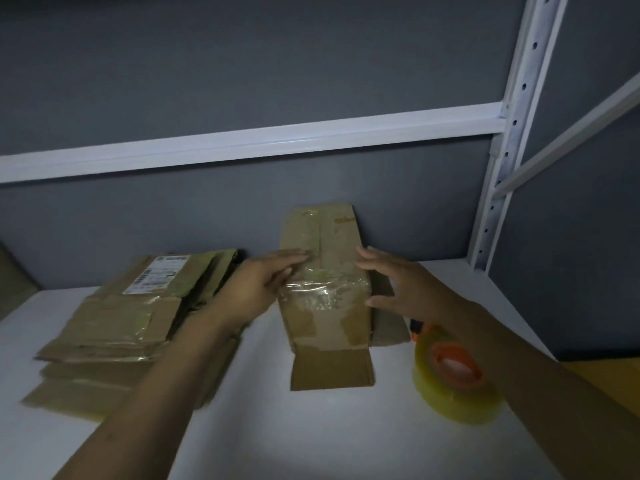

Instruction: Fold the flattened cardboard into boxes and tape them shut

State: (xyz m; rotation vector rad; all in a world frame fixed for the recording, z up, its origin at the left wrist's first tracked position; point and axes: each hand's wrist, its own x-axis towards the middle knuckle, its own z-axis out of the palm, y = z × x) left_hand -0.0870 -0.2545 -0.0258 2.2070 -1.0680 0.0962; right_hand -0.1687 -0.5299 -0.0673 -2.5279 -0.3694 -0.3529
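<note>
- From the head view, a small brown cardboard box, partly folded and patched with shiny clear tape, stands in the middle of the white shelf, its far end against the grey wall.
- The near flap of the box lies open and flat on the shelf, so that end is not closed yet.
- The left hand rests flat against the box's left side, fingers straight and together, gripping nothing.
- The right hand is spread open at the box's right side, with the thumb at the right edge. Blur keeps me from telling whether it actually touches.
- A stack of flattened brown cardboard sheets lies to the left, just beside the left forearm.
- A roll of clear yellowish tape with an orange core sits near the box, under the right forearm.
- I judge the box to be light and fairly stiff, though worn and creased, so it may buckle if squeezed.
- The taped patches look slick, so bare cardboard on the two side walls should give the better hold, palms pressing inward, with the flap pushed along its fold line.
</note>
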